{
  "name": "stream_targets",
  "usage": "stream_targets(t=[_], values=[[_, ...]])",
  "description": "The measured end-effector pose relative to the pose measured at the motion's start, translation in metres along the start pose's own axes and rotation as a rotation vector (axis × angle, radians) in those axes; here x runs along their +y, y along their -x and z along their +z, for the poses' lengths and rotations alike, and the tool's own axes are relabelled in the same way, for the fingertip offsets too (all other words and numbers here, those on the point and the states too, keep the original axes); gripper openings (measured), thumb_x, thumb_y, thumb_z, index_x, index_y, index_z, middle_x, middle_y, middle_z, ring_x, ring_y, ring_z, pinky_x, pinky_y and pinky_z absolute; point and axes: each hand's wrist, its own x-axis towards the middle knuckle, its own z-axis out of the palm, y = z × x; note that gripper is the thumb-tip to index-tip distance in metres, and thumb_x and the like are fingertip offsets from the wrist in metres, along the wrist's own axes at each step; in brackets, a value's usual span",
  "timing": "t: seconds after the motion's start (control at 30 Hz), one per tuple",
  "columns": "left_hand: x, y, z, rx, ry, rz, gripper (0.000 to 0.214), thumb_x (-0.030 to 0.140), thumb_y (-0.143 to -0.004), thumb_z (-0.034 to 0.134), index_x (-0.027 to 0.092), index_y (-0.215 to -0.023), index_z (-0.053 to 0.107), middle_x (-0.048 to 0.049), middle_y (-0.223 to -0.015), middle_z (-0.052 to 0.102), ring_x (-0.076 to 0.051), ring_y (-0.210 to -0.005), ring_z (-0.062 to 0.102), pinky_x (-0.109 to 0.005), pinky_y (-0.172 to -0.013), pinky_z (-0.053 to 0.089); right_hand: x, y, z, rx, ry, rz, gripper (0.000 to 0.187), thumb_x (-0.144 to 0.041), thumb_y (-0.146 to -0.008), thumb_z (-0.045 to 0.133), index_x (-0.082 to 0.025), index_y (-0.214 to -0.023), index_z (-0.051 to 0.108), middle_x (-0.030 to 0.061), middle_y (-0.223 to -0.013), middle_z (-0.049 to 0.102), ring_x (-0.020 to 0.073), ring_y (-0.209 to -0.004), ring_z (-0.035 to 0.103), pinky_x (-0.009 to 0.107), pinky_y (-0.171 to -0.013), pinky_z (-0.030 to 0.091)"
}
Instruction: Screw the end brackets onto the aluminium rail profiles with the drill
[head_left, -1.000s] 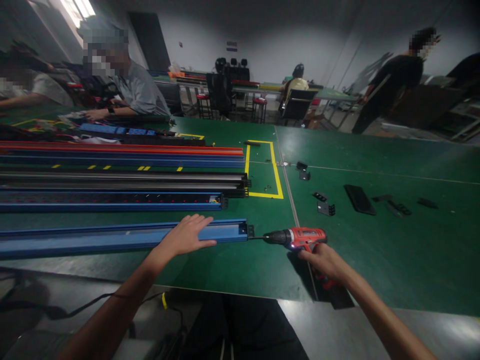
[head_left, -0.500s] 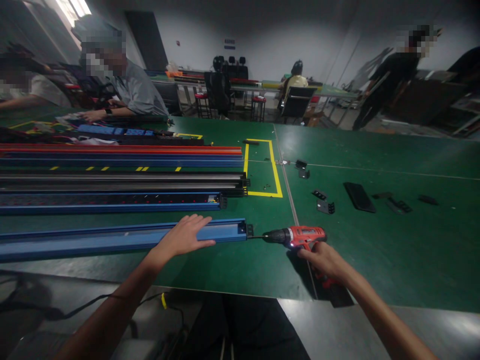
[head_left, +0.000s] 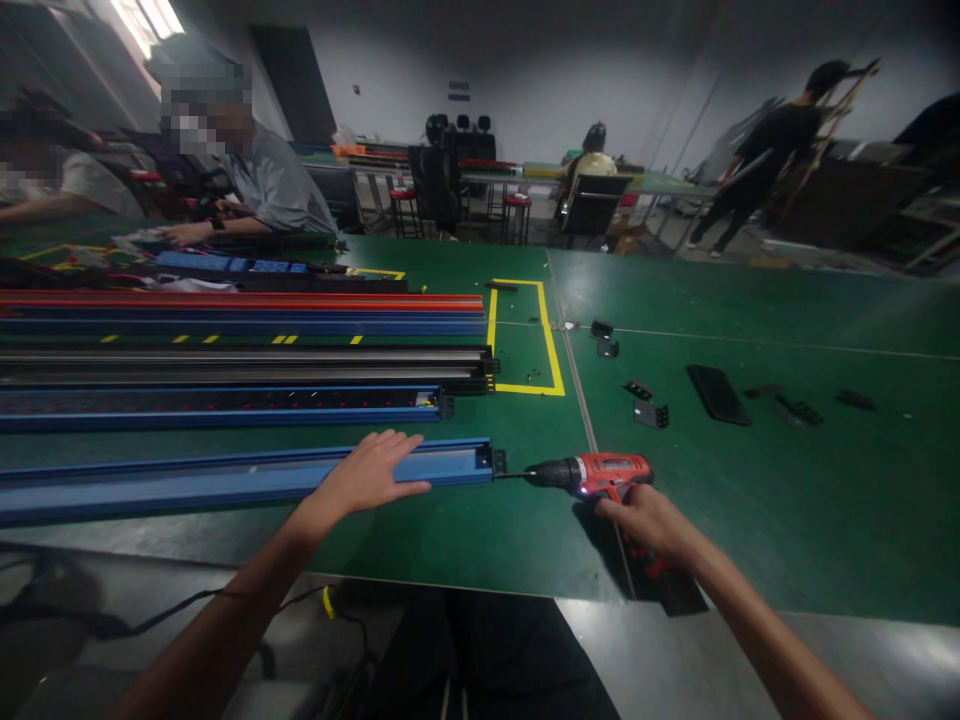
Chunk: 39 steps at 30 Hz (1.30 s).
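Observation:
A long blue metal rail (head_left: 187, 480) lies along the near edge of the green table (head_left: 787, 500). My left hand (head_left: 367, 472) rests flat on its right part, fingers stretched out, pressing it down. My right hand (head_left: 649, 520) grips the handle of a red cordless drill (head_left: 600, 474). The drill lies level, its small lamp lit, and its bit meets the black end cap (head_left: 499, 462) at the rail's right end.
More long rails (head_left: 240, 350) in red, blue and black lie side by side beyond the near one. A yellow taped rectangle (head_left: 555, 350) and several small black brackets (head_left: 651, 412) and a black plate (head_left: 718, 394) lie right. People sit at the far left; another walks far right.
My hands, the rail and the drill have stayed put. The person at the far right has walked a little further away and turned.

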Motion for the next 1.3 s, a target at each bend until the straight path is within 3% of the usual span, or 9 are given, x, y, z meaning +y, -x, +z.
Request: stream_targets(t=[0.43, 0.83, 1.3], values=[[-0.0006, -0.0002, 0.0, -0.003, -0.033, 0.009, 0.09, 0.084, -0.092, 0.041, 0.015, -0.146, 0.057, -0.0177, -0.132, 0.068, -0.034, -0.12, 0.061, -0.046, -0.103, 0.045, -0.0023, -0.0025, 0.0014, 0.017, 0.029, 0.07, 0.038, -0.055, -0.083, 0.073, -0.02, -0.075, 0.062, 0.0015, -0.06, 0.063, 0.0157, -0.05, 0.061, 0.026, -0.045, 0.048], [-0.0003, -0.0008, 0.0014, 0.017, -0.026, 0.002, 0.089, 0.085, -0.09, 0.044, 0.018, -0.145, 0.059, -0.0168, -0.129, 0.069, -0.033, -0.119, 0.062, -0.045, -0.103, 0.045, -0.0009, -0.0025, 0.0025, 0.037, 0.054, 0.063, 0.024, -0.036, -0.083, 0.07, -0.019, -0.068, 0.06, 0.0008, -0.057, 0.062, 0.0142, -0.05, 0.06, 0.023, -0.047, 0.042], [-0.0002, -0.0007, 0.0009, 0.03, 0.006, 0.012, 0.087, 0.084, -0.091, 0.045, 0.017, -0.145, 0.059, -0.0165, -0.127, 0.07, -0.034, -0.116, 0.062, -0.046, -0.101, 0.045, 0.0006, -0.0035, 0.0028, 0.045, 0.05, 0.039, 0.028, -0.044, -0.081, 0.071, -0.02, -0.071, 0.061, 0.0026, -0.061, 0.064, 0.0166, -0.052, 0.062, 0.025, -0.046, 0.045]])
